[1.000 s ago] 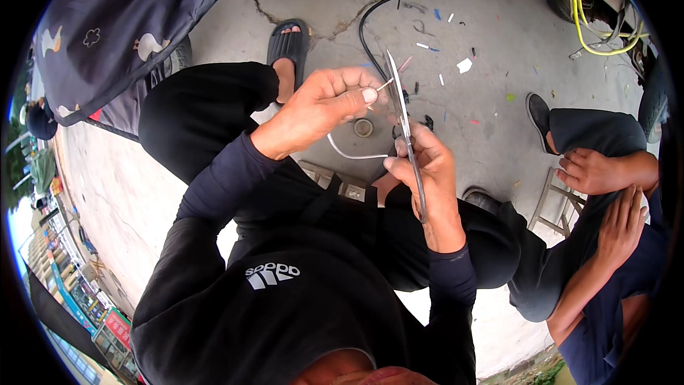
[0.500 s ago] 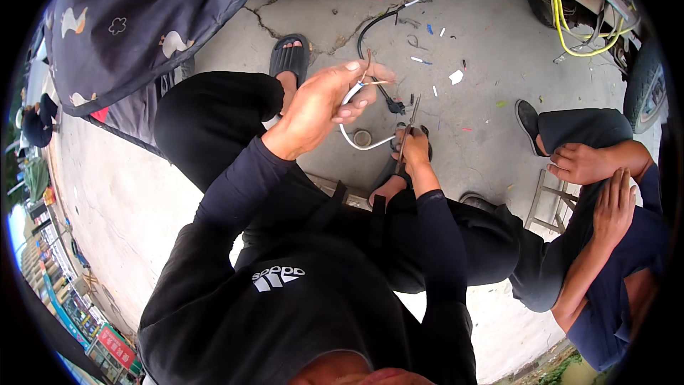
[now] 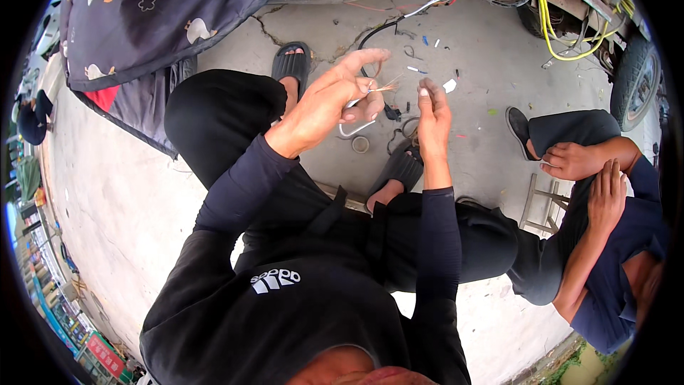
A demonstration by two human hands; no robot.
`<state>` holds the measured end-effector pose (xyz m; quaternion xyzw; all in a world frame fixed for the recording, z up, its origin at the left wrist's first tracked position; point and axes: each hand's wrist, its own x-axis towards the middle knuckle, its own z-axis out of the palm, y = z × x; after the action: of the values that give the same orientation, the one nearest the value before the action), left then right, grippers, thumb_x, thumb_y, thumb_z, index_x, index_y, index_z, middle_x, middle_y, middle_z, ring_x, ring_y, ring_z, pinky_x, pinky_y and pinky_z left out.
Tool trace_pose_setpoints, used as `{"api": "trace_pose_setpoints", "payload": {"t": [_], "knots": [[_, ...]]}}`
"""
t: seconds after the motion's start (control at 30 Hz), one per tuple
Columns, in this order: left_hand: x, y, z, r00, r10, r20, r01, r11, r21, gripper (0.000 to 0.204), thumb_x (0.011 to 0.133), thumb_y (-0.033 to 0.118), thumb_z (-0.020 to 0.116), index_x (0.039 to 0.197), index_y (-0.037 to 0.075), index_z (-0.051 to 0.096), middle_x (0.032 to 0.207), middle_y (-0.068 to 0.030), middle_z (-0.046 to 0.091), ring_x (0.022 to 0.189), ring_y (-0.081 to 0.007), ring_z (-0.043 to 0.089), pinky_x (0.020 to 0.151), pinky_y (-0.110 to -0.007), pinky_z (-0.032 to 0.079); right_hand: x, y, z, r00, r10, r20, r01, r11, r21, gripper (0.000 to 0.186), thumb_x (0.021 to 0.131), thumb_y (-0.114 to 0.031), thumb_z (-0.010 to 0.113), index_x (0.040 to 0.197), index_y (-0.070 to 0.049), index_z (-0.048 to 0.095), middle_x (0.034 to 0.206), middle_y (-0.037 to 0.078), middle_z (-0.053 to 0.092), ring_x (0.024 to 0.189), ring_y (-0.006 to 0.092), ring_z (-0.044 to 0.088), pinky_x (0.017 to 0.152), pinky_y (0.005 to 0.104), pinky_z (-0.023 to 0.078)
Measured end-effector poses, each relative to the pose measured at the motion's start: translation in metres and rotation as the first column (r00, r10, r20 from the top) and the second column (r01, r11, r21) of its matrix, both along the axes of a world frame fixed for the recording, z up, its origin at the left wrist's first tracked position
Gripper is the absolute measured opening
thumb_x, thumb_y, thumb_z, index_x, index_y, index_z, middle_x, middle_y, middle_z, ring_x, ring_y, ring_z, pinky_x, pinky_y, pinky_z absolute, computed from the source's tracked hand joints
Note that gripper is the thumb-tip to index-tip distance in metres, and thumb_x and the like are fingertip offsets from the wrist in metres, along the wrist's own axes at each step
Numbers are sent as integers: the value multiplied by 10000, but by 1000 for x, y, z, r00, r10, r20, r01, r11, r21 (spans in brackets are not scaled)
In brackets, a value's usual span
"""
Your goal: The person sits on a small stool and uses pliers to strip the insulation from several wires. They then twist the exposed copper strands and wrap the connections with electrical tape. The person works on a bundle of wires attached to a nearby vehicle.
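1 white cable [image 3: 360, 129] | copper strands [image 3: 385, 88] splayed | in left fingers [image 3: 360, 63]

I see room to slip between the left hand [image 3: 324, 105] and right hand [image 3: 434, 125] past some copper strands [image 3: 386, 88], and more toward the other person's shoe [image 3: 518, 125], but a dark slipper [image 3: 402, 170] blocks the way below.
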<state>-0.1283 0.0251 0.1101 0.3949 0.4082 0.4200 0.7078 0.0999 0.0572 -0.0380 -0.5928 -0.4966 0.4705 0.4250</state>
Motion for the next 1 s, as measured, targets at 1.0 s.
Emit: {"api": "trace_pose_setpoints", "payload": {"t": [1.0], "knots": [[37, 31, -52, 991, -78, -107, 78, 997, -9, 287, 1043, 161, 507, 1257, -28, 531, 888, -36, 658, 757, -91, 547, 714, -251, 459, 3, 12, 102, 823, 156, 547, -438, 786, 436, 104, 857, -34, 714, 944, -64, 666, 844, 92, 659, 770, 317, 635, 656, 420, 522]]}}
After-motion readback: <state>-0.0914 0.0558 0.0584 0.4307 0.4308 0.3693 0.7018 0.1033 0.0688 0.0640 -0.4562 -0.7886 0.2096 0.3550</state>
